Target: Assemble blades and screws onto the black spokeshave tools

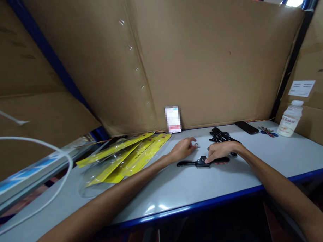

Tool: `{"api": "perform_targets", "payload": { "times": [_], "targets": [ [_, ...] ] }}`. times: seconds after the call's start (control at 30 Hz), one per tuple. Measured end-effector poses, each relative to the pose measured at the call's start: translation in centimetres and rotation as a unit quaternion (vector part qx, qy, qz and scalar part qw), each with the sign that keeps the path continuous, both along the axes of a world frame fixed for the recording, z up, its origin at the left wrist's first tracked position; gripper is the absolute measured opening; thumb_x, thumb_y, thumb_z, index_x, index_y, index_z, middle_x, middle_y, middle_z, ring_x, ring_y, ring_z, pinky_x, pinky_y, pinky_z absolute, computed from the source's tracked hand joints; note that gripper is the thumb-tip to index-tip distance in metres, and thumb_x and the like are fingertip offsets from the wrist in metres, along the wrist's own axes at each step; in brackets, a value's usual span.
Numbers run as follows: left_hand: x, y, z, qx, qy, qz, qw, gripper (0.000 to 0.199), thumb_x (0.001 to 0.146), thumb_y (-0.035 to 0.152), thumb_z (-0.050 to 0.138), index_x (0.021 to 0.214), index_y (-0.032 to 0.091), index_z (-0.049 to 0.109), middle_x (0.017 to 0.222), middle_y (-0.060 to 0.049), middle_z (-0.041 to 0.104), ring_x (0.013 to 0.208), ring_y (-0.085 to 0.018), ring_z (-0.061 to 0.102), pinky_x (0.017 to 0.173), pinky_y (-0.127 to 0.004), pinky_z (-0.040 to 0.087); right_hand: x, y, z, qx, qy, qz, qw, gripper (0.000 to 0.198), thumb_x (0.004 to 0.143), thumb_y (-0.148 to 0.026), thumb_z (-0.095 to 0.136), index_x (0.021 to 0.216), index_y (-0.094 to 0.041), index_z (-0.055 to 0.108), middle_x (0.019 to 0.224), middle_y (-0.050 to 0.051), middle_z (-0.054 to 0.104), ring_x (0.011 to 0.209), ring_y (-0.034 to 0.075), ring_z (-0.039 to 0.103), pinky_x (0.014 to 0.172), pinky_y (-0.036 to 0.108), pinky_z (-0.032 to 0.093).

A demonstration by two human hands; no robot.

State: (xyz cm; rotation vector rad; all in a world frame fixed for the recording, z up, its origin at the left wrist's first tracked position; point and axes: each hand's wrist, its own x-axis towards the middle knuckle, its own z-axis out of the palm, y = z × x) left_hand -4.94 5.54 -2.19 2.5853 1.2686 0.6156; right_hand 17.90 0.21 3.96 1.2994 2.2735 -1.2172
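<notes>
**benchrat:** Black metal tool [202, 162] with a handle out each side, lying flat on the grey table [179, 187], near the middle. The right hand [219, 152] lies over its right half, fingers curled down onto it, so it looks pinned in place rather than lifted. I can't tell whether the fingers wrap fully round the handle.

**sawdust_tom:** And the other hand?

**benchrat:** The left hand [184, 148] sits just left of the tool's far side, fingertips pinched on a small silvery bit [197, 145], a screw maybe, too small to say. My guess is one hand steadies the body while the other handles the little part.

**sawdust_tom:** How many of those tools?

**benchrat:** One under the hand, plus a pile of black parts [222, 135] just behind it; they overlap, so I can't count them. The yellow packaging cards [131, 154] fanned out on the left look like three or four under clear plastic.

**sawdust_tom:** Anything else?

**benchrat:** One dark phone [247, 127], one white bottle [290, 120] by the right wall, a small cluster of keys [268, 131] between them, and one small card [172, 119] propped against the cardboard wall [202, 63] at the back.
</notes>
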Motion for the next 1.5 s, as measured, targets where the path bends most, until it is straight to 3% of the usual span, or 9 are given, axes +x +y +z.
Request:
{"api": "perform_targets", "payload": {
  "times": [0.17, 0.33, 0.5, 0.73, 1.0, 1.13, 1.3, 1.5],
  "targets": [
    [1.0, -0.2, -0.2, 0.015, 0.0, -0.015, 1.0, 0.013, 0.09, 0.02, 0.058, 0.098, 0.017, 0.067, 0.089, -0.005, 0.064, 0.08, -0.019, 0.059, 0.069, -0.027, 0.041, 0.0, -0.1, 0.1, 0.003, -0.005, 0.0, 1.0, 0.053, 0.087, -0.063, 0.059, 0.063, -0.017, 0.055, 0.053, -0.002, 0.056, 0.043, 0.012, 0.052, 0.043, 0.026, 0.042],
    [0.7, -1.2, 0.4, 0.002, -0.021, -0.012, 1.0, 0.007, 0.089, 0.022, 0.059, 0.089, 0.016, 0.063, 0.083, -0.005, 0.065, 0.075, -0.019, 0.059, 0.067, -0.027, 0.041, 0.2, 0.0, 0.1, 0.005, 0.006, 0.008, 1.0, 0.052, 0.088, -0.062, 0.06, 0.062, -0.017, 0.054, 0.052, -0.003, 0.055, 0.042, 0.011, 0.051, 0.043, 0.025, 0.041],
    [0.1, -4.4, 2.5, -0.052, -0.084, -0.051, 0.994, 0.008, 0.092, 0.024, 0.056, 0.093, 0.017, 0.06, 0.073, 0.0, 0.067, 0.064, -0.015, 0.058, 0.06, -0.024, 0.038, 0.1, -0.1, 0.2, -0.002, 0.009, 0.004, 1.0, 0.047, 0.09, -0.055, 0.059, 0.062, -0.017, 0.054, 0.051, -0.003, 0.055, 0.042, 0.011, 0.051, 0.043, 0.025, 0.041],
    [1.6, -8.2, 3.7, -0.056, -0.034, -0.116, 0.991, 0.012, 0.091, 0.018, 0.056, 0.086, 0.017, 0.067, 0.065, 0.002, 0.061, 0.057, -0.012, 0.049, 0.057, -0.023, 0.033, 0.0, -0.1, 0.2, 0.006, -0.002, 0.006, 1.0, 0.047, 0.091, -0.054, 0.059, 0.062, -0.017, 0.054, 0.051, -0.003, 0.055, 0.041, 0.011, 0.051, 0.043, 0.025, 0.042],
    [1.7, -8.0, 3.1, 0.006, 0.011, -0.139, 0.99, 0.017, 0.092, 0.009, 0.051, 0.088, 0.017, 0.067, 0.084, -0.005, 0.069, 0.072, -0.017, 0.061, 0.067, -0.026, 0.041, 0.0, -0.2, 0.2, 0.017, -0.007, 0.011, 1.0, 0.047, 0.092, -0.055, 0.057, 0.063, -0.018, 0.054, 0.05, -0.002, 0.055, 0.042, 0.012, 0.051, 0.044, 0.026, 0.042],
    [2.0, -7.5, 2.4, 0.055, 0.009, -0.135, 0.989, 0.019, 0.094, 0.01, 0.051, 0.09, 0.017, 0.068, 0.09, -0.007, 0.068, 0.082, -0.019, 0.064, 0.073, -0.027, 0.045, 0.4, -0.1, 0.2, 0.012, -0.001, 0.023, 1.0, 0.052, 0.087, -0.065, 0.06, 0.066, -0.018, 0.054, 0.052, -0.003, 0.054, 0.043, 0.012, 0.051, 0.046, 0.027, 0.041],
    [2.5, -7.4, 2.2, 0.033, -0.019, -0.115, 0.993, 0.021, 0.091, 0.006, 0.053, 0.087, 0.017, 0.071, 0.086, -0.005, 0.069, 0.077, -0.018, 0.064, 0.073, -0.028, 0.045, 0.8, 0.5, 0.1, 0.029, 0.005, 0.075, 0.997, 0.057, 0.068, -0.07, 0.076, 0.062, -0.02, 0.05, 0.049, -0.008, 0.043, 0.046, 0.01, 0.042, 0.045, 0.025, 0.033],
    [2.9, -7.3, 2.5, -0.024, -0.048, -0.081, 0.995, 0.018, 0.083, 0.006, 0.057, 0.08, 0.017, 0.071, 0.076, -0.003, 0.069, 0.068, -0.016, 0.061, 0.065, -0.026, 0.042, 0.4, 0.2, 0.2, 0.05, -0.027, 0.066, 0.996, 0.042, 0.078, -0.054, 0.07, 0.062, -0.019, 0.052, 0.051, -0.005, 0.05, 0.048, 0.012, 0.047, 0.049, 0.027, 0.034]
  ]
}}
